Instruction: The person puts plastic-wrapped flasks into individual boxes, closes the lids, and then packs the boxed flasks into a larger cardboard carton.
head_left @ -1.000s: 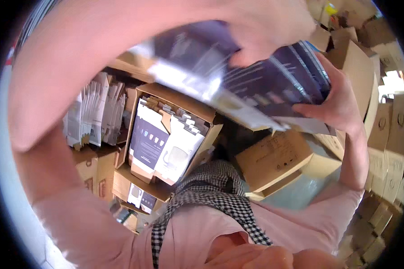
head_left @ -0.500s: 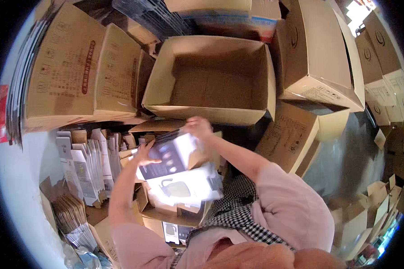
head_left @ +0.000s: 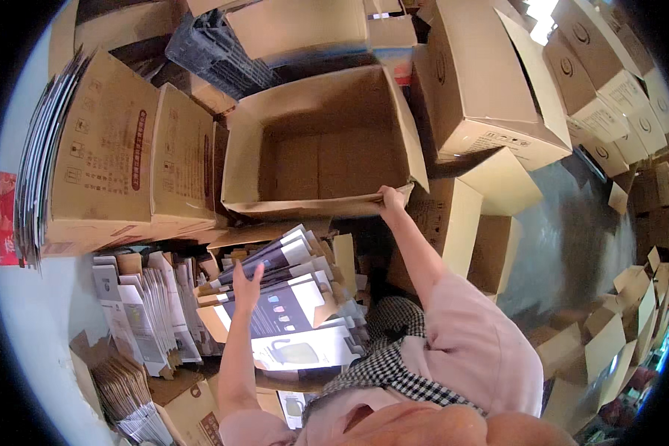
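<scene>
My right hand (head_left: 392, 199) is closed on the near right corner of a large open cardboard box (head_left: 312, 207), whose inside shows bare brown walls and bottom. My left hand (head_left: 247, 286) rests on a fanned stack of flattened printed cartons (head_left: 275, 316), thumb and fingers apart. These cartons are dark and white, with a picture of a jug-like appliance on the nearest panel. They lie in front of me, over what looks like an open carton that they mostly hide.
More flattened cartons (head_left: 145, 308) stand in a row at the left, with brown folded ones (head_left: 119, 368) nearer me. Tall brown boxes (head_left: 100, 163) line the left wall. A black plastic crate (head_left: 215, 56) lies behind. Boxes (head_left: 490, 67) stack up at the right beside grey floor (head_left: 565, 230).
My right hand has left the flattened cartons and taken hold of the large box's rim. The cartons now lie fanned out under my left hand. The whole view has shifted slightly.
</scene>
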Available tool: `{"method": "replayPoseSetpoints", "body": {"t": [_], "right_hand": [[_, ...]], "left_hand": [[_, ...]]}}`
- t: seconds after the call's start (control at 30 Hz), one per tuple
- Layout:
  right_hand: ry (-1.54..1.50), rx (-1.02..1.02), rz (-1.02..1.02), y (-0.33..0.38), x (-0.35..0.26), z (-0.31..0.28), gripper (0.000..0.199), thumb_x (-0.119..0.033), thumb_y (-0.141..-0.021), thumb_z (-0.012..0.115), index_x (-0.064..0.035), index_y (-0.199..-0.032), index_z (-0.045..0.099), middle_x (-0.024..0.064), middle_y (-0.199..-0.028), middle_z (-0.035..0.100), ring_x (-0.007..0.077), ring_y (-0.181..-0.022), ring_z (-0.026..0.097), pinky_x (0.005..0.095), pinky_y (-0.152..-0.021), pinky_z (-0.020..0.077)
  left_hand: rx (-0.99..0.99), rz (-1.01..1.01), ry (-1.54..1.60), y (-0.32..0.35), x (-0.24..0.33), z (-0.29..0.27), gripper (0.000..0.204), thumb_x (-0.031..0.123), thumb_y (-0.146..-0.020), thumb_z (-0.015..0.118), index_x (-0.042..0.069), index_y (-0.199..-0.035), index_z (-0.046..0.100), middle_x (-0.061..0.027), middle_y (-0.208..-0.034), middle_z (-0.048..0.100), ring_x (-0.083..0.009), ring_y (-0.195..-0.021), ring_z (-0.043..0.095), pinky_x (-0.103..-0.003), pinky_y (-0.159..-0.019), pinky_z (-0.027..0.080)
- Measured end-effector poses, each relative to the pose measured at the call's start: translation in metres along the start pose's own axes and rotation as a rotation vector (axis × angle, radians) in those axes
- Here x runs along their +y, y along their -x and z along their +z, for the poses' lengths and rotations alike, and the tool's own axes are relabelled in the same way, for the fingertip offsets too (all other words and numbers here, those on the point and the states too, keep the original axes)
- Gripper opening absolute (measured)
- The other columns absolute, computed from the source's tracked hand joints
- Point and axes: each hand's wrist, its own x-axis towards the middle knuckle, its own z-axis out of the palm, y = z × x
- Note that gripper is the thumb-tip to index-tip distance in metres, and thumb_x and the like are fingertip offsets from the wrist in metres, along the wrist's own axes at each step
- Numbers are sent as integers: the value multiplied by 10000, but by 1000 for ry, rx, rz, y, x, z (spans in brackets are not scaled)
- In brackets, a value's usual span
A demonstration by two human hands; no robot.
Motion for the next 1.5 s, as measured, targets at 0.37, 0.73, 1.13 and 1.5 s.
{"method": "replayPoseSetpoints", "body": {"t": [0.37,0.73,1.13,1.5], "right_hand": [[-145,-224,-803,225,-4,-101,581,62,-766,603,-26,-1304,404,114,-1213,538,239,-1087,551,358,-859,495],[-474,89,-1140,350,-80,-255,354,-62,-813,568,4,-1160,585,110,-1099,599,208,-1009,584,327,-890,503],[-445,-560,-1510,300,-574,-82,450,-172,-998,462,7,-1399,362,142,-1432,404,277,-1335,390,371,-1144,324],[1211,-766,-980,1,-34,42,322,-239,-941,615,-8,-1162,648,189,-1124,668,293,-1018,660,364,-865,517]], "left_hand": [[-252,-224,1459,9,84,12,750,326,-841,749,28,-1387,330,-275,-1226,530,-410,-1036,625,-520,-689,608],[-249,431,1204,165,305,12,564,14,-850,708,-5,-1347,442,-124,-1263,544,-243,-1130,587,-330,-967,489],[-209,987,216,41,362,36,630,323,-845,721,38,-1357,489,-245,-1425,431,-388,-1336,406,-440,-1097,351],[721,-580,101,223,-158,56,718,429,-961,521,58,-1507,238,-192,-1526,250,-361,-1383,289,-448,-1152,244]]}}
